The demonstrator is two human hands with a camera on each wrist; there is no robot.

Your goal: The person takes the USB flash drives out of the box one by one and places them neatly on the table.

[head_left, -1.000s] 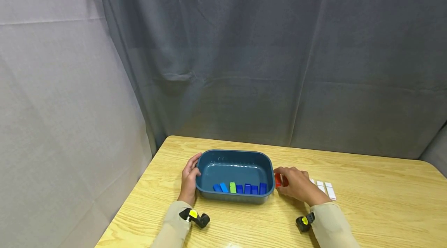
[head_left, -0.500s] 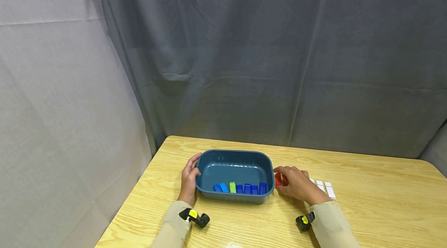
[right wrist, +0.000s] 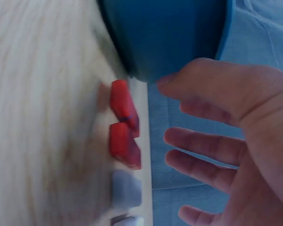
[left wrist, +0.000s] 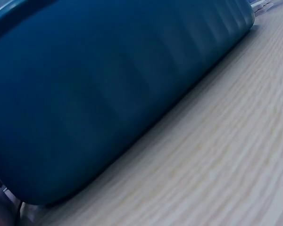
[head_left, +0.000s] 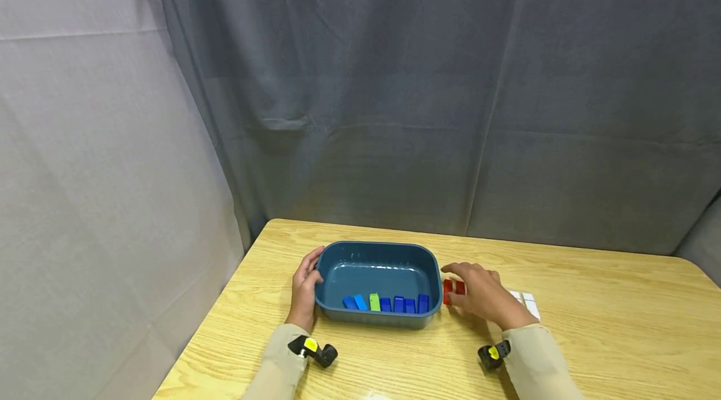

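Observation:
A dark teal tub point(head_left: 377, 320) stands on the table, with several small blue blocks point(head_left: 399, 304) and one green block point(head_left: 375, 302) lined along its near inner side. My left hand point(head_left: 304, 290) holds the tub's left end, its thumb at the rim; the left wrist view shows mostly the tub's outer wall point(left wrist: 113, 84). Two small red blocks point(head_left: 447, 292) lie side by side just right of the tub. Over them my right hand point(head_left: 481, 293) hovers with fingers spread and nothing held. In the right wrist view its thumb point(right wrist: 198, 82) appears in front of the tub's end.
White blocks point(head_left: 531, 306) lie on the wooden table point(head_left: 608, 325) to the right, partly hidden by my right hand. A grey curtain point(head_left: 366, 106) hangs behind the table, and a paler cloth point(head_left: 101, 200) hangs on the left.
The right hand's fingers have come off the red blocks and spread, lifting slightly. More of both red blocks shows. Left hand and tub stay in place.

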